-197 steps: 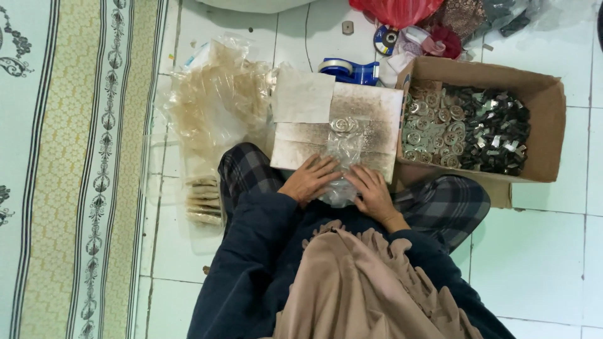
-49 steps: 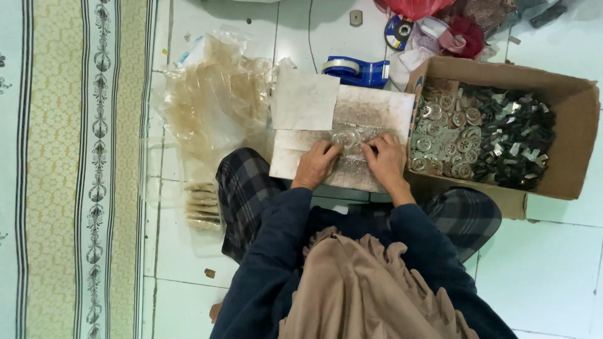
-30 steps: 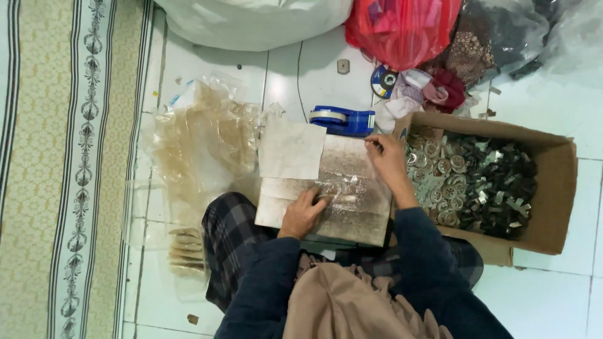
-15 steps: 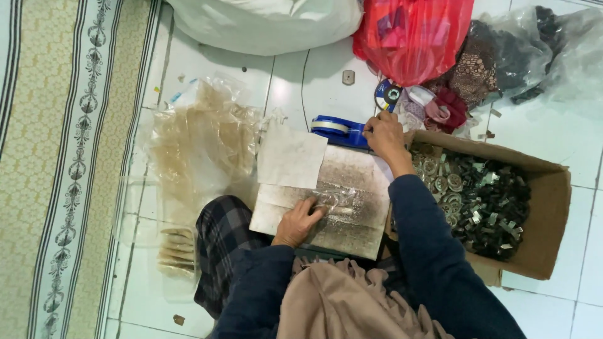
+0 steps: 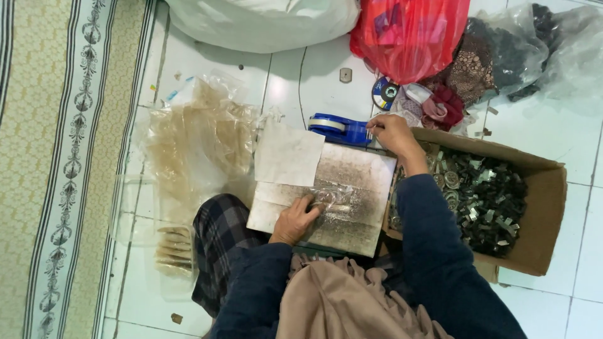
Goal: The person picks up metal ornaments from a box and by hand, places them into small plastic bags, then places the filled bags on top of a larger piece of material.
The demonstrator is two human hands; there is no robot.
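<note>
White floor tiles (image 5: 301, 81) surround me: my left hand (image 5: 295, 220) presses, fingers curled, a clear plastic packet (image 5: 336, 199) onto the worn board (image 5: 352, 188), while my right hand (image 5: 389, 133) pinches tape at the far blue tape dispenser (image 5: 339, 129).

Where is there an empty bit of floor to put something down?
Bare tiles lie right of the cardboard box, and a strip sits between the rug and the plastic bags. Around the tape dispenser and right hand it's crowded.
</note>
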